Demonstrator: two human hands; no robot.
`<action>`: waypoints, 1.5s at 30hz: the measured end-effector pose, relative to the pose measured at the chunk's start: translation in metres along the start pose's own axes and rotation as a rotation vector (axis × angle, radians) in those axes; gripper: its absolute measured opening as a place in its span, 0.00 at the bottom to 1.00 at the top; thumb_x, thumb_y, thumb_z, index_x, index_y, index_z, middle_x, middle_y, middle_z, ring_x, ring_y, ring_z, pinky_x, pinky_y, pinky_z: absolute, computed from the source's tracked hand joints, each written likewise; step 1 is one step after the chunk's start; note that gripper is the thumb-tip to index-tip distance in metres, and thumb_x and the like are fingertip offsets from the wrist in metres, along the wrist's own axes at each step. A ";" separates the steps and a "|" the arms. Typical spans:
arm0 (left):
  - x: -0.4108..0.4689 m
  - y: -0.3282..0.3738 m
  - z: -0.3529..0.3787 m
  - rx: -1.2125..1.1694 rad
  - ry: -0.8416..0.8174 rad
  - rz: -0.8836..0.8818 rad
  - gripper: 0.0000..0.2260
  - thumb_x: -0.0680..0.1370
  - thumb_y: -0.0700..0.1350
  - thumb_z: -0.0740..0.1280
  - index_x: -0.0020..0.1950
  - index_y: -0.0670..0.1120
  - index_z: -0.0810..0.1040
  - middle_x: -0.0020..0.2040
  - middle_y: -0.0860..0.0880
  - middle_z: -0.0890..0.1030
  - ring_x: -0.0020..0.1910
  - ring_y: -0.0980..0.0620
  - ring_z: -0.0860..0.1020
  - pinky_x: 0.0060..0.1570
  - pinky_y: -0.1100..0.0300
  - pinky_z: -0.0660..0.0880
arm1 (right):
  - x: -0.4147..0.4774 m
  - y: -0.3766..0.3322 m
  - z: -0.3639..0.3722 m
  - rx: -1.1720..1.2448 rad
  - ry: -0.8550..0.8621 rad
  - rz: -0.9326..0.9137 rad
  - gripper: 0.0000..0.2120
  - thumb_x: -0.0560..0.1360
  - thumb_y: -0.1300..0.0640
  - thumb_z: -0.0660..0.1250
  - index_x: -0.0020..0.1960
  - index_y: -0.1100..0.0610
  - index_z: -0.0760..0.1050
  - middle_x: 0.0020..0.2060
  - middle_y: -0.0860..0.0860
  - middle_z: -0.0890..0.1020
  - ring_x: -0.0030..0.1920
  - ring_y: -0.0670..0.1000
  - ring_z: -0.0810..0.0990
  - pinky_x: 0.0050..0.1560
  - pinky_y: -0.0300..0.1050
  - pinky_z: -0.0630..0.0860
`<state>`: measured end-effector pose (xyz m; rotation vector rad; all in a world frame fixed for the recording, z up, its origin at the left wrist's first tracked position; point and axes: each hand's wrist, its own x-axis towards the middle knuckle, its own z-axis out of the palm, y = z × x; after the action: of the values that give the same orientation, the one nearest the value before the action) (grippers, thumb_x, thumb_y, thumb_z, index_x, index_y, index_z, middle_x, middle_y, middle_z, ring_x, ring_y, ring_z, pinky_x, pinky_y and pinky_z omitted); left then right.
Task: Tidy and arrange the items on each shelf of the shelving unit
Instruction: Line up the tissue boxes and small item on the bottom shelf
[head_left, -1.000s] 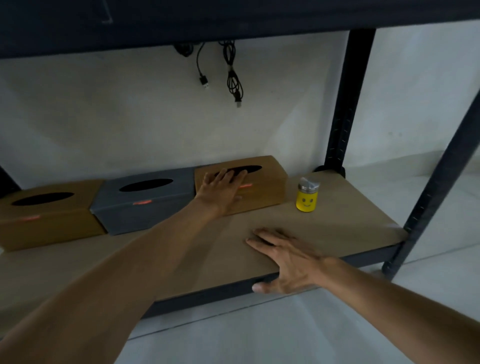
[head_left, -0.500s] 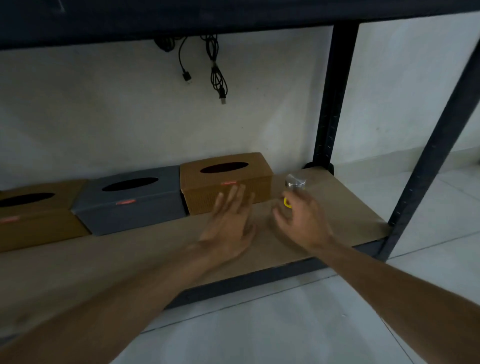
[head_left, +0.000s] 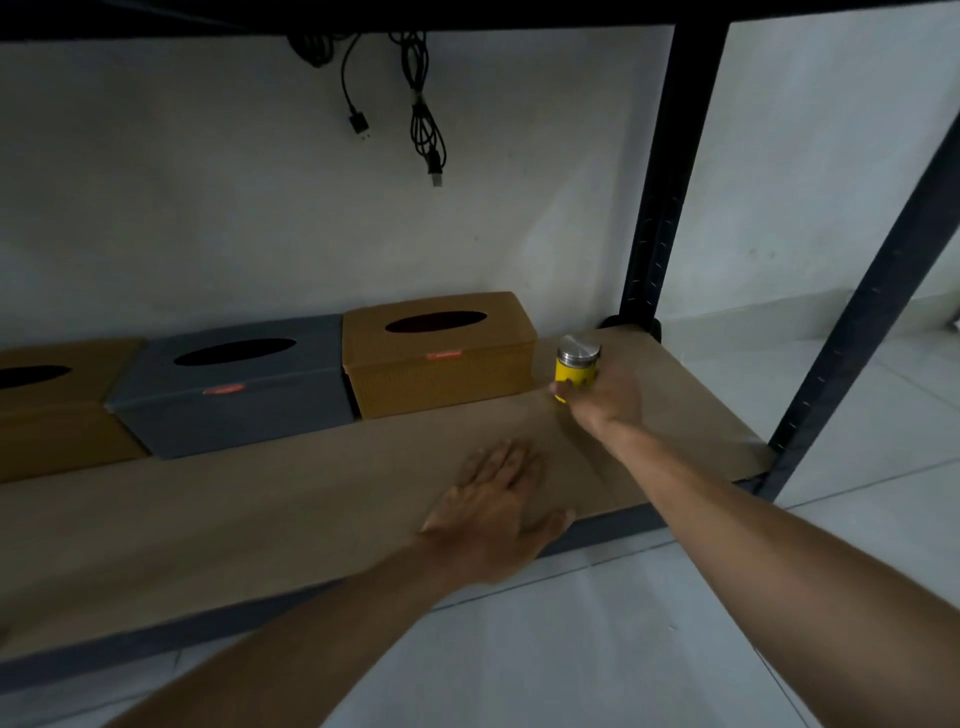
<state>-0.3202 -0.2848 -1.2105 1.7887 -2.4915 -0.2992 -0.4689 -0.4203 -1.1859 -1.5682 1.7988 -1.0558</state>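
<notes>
A small yellow jar with a silver lid stands on the brown shelf board, just right of a tan tissue box. My right hand grips the jar from its right side. A grey tissue box sits to the left of the tan one, and another tan tissue box lies at the far left. My left hand rests flat on the board near the front edge, fingers straight.
Black cables hang from the shelf above, against the white wall. Dark metal posts stand at the shelf's right end. Pale floor tiles lie below and to the right.
My left hand left the right tan box and came back to lie flat near the shelf's front edge. My right hand rose from the front edge and took hold of the yellow jar.
</notes>
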 end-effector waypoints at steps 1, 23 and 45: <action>0.000 0.000 0.000 0.003 0.008 0.003 0.35 0.81 0.68 0.46 0.82 0.51 0.46 0.82 0.51 0.44 0.80 0.54 0.41 0.75 0.57 0.34 | 0.003 -0.001 0.002 0.016 -0.012 -0.001 0.23 0.68 0.55 0.79 0.60 0.57 0.75 0.54 0.56 0.82 0.55 0.58 0.80 0.49 0.44 0.72; 0.001 0.001 -0.002 0.005 -0.037 0.015 0.36 0.80 0.69 0.43 0.82 0.50 0.43 0.82 0.51 0.42 0.79 0.54 0.39 0.76 0.54 0.36 | 0.043 -0.026 0.018 -0.056 -0.081 -0.058 0.17 0.70 0.68 0.71 0.58 0.59 0.79 0.50 0.54 0.83 0.47 0.48 0.78 0.48 0.36 0.73; -0.014 -0.014 -0.084 -0.190 0.074 0.000 0.33 0.81 0.63 0.58 0.81 0.51 0.51 0.81 0.50 0.55 0.78 0.49 0.56 0.74 0.54 0.54 | -0.060 -0.071 -0.046 0.143 -0.101 -0.183 0.04 0.75 0.62 0.68 0.48 0.55 0.79 0.39 0.50 0.80 0.40 0.52 0.81 0.44 0.50 0.81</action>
<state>-0.2890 -0.2858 -1.1302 1.6940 -2.3263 -0.4444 -0.4541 -0.3536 -1.1079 -1.6905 1.5013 -1.1399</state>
